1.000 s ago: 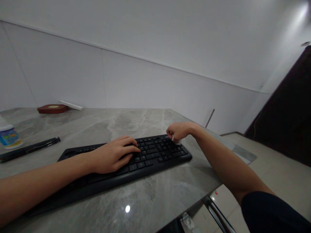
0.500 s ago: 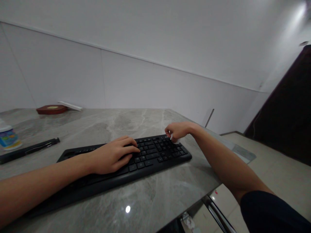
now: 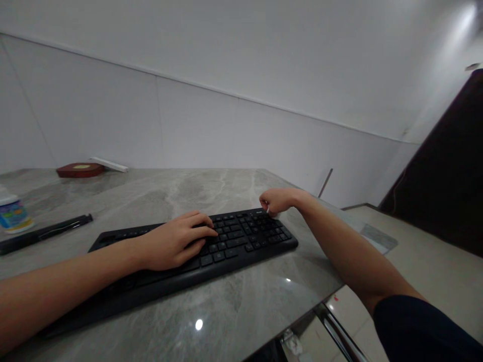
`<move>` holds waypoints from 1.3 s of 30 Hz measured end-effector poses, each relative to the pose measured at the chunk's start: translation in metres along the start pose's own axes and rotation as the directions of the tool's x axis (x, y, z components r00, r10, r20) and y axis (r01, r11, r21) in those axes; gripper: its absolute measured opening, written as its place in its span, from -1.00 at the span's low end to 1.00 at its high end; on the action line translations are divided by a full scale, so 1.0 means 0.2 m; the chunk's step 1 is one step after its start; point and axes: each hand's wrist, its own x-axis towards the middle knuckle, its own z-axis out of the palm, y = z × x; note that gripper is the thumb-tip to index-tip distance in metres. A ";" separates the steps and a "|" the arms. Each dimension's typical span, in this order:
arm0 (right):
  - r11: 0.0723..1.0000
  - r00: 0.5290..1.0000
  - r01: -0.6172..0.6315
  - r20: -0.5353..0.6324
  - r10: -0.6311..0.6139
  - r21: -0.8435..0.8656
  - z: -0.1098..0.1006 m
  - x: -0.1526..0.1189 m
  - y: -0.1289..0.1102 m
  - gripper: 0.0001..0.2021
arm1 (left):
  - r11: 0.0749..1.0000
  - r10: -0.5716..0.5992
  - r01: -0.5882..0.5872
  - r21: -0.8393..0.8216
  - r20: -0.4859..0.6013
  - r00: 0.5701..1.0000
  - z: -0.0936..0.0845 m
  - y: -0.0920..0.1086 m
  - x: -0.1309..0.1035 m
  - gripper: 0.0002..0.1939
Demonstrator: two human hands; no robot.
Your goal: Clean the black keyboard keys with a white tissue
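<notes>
Resting palm-down across the black computer keyboard (image 3: 247,237), the left hand (image 3: 177,242) is open, its fingers slightly spread over the keys and gripping nothing. The right hand (image 3: 278,200) is curled at the keyboard's far right corner, pinching a small white piece (image 3: 270,213) that looks soft; its exact kind is hard to tell. The keyboard lies at a slant on the grey marbled tabletop (image 3: 188,186). Left of the keyboard are a slim black implement (image 3: 47,233) and a white container with a colourful label (image 3: 15,215). Beyond the keyboard's left end, near the wall (image 3: 211,130), sit a reddish-brown box (image 3: 80,171) and a white strip (image 3: 110,164).
</notes>
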 end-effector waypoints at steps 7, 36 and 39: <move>1.000 0.997 -0.019 0.077 0.018 0.020 0.00 0.00 0.02 -0.77 | 1.000 0.007 -0.007 -0.005 -0.007 1.000 0.00 0.00 0.00 -0.67; 0.934 0.925 0.351 -0.182 -0.334 0.072 0.00 0.00 -0.09 -0.82 | 1.000 -0.003 0.002 -0.004 -0.006 1.000 0.00 0.00 0.00 -0.68; 0.948 0.944 0.314 -0.121 -0.306 0.056 0.01 -0.01 -0.09 -0.82 | 1.000 -0.005 0.005 -0.003 -0.003 1.000 0.00 0.00 0.01 -0.67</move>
